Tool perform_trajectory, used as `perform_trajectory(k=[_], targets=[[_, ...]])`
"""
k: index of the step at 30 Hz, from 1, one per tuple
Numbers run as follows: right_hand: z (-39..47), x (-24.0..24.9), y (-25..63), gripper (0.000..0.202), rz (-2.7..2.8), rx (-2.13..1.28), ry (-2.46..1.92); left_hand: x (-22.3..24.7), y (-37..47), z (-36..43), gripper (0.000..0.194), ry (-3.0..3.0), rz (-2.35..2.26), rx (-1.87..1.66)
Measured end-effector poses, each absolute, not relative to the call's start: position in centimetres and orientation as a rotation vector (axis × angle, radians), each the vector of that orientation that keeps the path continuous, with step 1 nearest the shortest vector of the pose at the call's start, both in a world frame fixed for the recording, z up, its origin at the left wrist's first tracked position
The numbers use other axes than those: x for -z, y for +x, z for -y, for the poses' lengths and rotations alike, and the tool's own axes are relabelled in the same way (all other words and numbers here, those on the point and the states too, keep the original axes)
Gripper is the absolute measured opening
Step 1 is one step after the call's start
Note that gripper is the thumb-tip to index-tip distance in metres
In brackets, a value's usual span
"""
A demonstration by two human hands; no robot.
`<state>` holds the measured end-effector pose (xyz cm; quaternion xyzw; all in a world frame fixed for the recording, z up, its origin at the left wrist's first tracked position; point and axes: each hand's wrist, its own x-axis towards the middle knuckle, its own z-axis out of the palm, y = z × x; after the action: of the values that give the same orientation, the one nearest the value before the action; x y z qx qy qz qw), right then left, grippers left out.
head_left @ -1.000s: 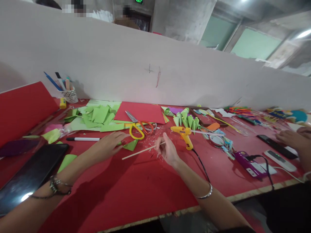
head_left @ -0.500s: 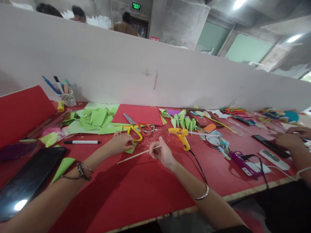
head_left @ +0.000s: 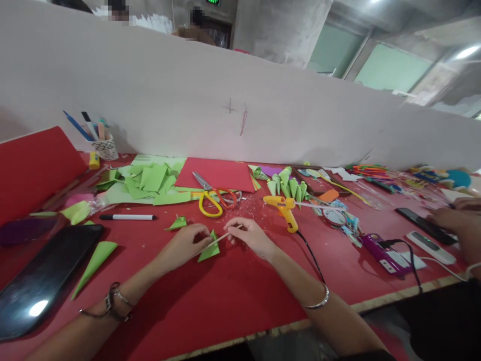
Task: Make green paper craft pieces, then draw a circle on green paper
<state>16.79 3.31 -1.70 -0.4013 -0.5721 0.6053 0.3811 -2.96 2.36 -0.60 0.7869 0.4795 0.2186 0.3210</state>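
Scanning from the left: dark glossy slab [head_left: 47,276] flat on the red tabletop [head_left: 210,306], with a rolled green paper cone [head_left: 93,265] just beside it. Capped marker [head_left: 130,217] lies beyond, nearer the partition; heap of green paper pieces [head_left: 150,180] farther back. Small folded green scrap [head_left: 177,223] sits near your left hand [head_left: 186,245]. That hand is bent over the lower end of a thin pale stick [head_left: 224,235], thumb and fingers drawn in there; cannot tell whether they pinch the stick, the paper or both. Green paper piece [head_left: 209,251] shows at those fingertips, stick slanting across it. Scissors [head_left: 210,200] beyond, yellow and orange handles toward you, blades on the red sheet [head_left: 221,173]. Your right hand [head_left: 253,239] has thumb and fingers together, clamped on the stick's upper end. To its right, yellow glue gun [head_left: 283,210] on its side, black cord [head_left: 311,255] trailing toward the table edge; finished-looking green cones [head_left: 287,185] clustered behind. Farther right, purple power strip [head_left: 387,255], white remote [head_left: 430,246], then another person's hand [head_left: 451,220] near a black handset [head_left: 424,225].
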Motion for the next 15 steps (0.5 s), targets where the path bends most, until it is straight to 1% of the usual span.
perform_trajectory(k=[3,5,8,12,15], targets=[[-3.3,1.7,16.8,0.015,1.611,-1.462,-1.083,1.0,-3.0,-2.2,0.021,2.067,-1.266,-0.571],[-3.2,1.5,16.8,0.012,1.792,-1.302,-1.08,1.5,-3.0,-2.2,0.018,2.022,-1.28,-0.57],[-3.0,1.4,16.8,0.009,2.067,-1.027,-1.044,2.2,-3.0,-2.2,0.023,2.007,-1.311,-0.566],[-2.8,1.4,16.9,0.009,2.342,-0.726,-1.011,2.4,-2.7,-2.1,0.014,2.075,-1.297,-0.564],[-2.7,1.3,16.8,0.011,2.431,-0.569,-0.998,2.2,-2.3,-2.1,0.013,2.116,-1.313,-0.571]])
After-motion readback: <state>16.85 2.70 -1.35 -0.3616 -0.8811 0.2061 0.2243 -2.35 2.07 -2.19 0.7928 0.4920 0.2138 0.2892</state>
